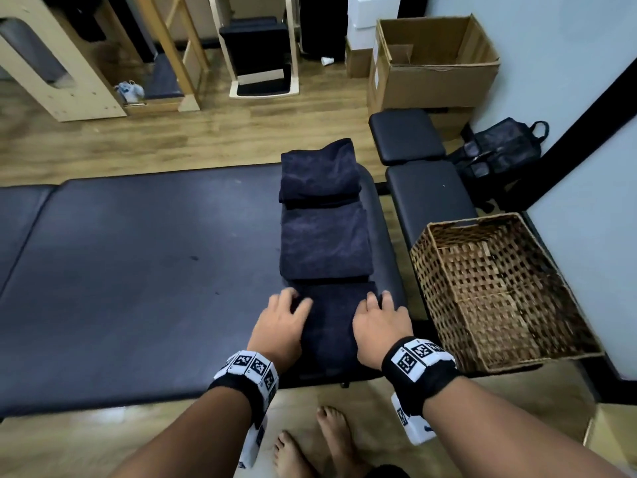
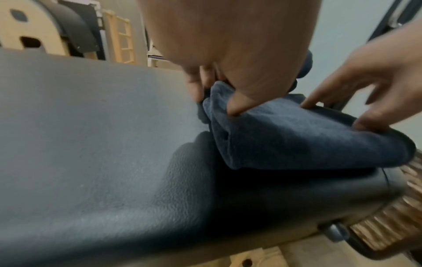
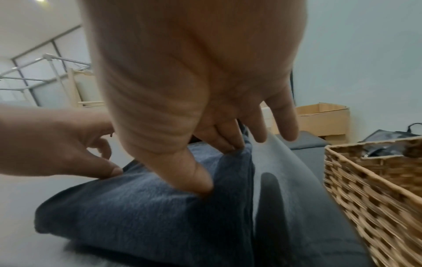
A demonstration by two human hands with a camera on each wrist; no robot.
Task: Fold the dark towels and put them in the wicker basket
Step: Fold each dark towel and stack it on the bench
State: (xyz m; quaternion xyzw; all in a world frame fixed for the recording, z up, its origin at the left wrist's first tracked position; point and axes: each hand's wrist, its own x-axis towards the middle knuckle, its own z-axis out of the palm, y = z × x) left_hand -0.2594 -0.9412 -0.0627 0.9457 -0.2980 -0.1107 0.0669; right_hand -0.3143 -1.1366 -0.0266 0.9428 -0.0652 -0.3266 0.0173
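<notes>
A long, dark padded treatment bed point(image 1: 138, 270) fills the middle of the head view, set on a wood floor point(image 1: 172, 139). Along its right end lie three dark folded towels in a row running away from the person: the far towel point(image 1: 319, 172), the middle towel point(image 1: 325, 243) and the near towel point(image 1: 331, 322), each just beside the next.

To the right of the bed, on a narrower dark padded bench point(image 1: 427, 194), sits the wicker basket point(image 1: 499, 288), tilted a little, open at the top, with nothing visible inside it. It stands near the towels, apart from them, with a gap between bed and bench.

Against the far wall is an open cardboard box point(image 1: 434, 63), and beside the bench a black bag point(image 1: 499, 150) rests on the floor. Pale wooden frames point(image 1: 62, 63) stand at the far left.

Both hands are on the near towel. The left hand point(image 1: 279, 326) grips its left edge, thumb pressed on top and fingers point(image 2: 194, 88) curled round the far corner. The right hand point(image 1: 379, 326) grips its right edge, thumb on top and two fingers point(image 3: 219, 139) tucked at the fold, the other two held straight and off the cloth. In the left wrist view the towel's near corner is raised off the padding.

Each wrist wears a black band with black-and-white square markers. Bare feet point(image 1: 310, 443) show below the bed edge.
</notes>
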